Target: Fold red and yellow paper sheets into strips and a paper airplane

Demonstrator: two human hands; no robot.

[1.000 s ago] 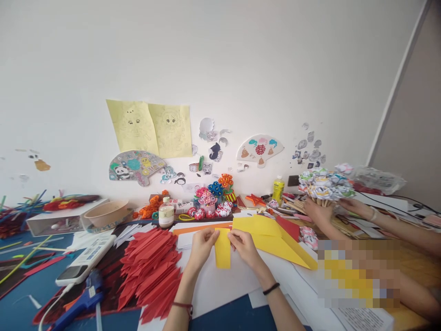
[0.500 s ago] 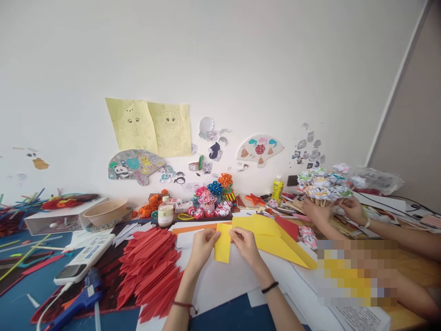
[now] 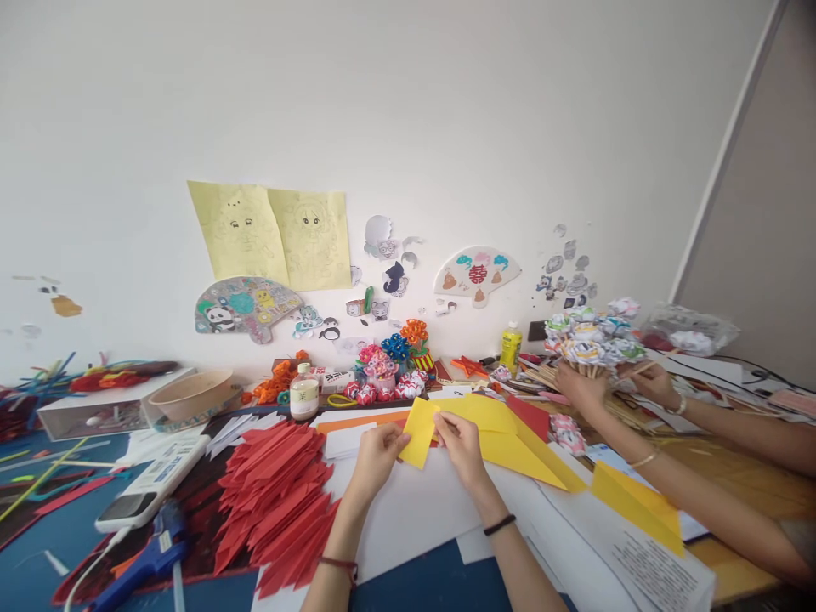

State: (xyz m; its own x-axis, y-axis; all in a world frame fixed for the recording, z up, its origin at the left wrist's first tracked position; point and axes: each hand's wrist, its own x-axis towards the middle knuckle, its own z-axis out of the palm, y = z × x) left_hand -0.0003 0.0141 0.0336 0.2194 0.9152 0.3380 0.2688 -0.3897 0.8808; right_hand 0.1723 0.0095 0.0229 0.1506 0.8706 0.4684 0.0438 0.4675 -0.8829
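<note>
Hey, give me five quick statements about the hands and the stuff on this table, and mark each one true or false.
1. The left hand and right hand both hold one small yellow paper. True.
2. The heap of red pieces is to the right of both hands. False: the red paper pieces lie to the left of them.
3. A black band circles the right wrist. True.
4. The glue gun is yellow. False: the glue gun is blue.
5. A co-worker's hand grasps a bunch of paper flowers. True.
</note>
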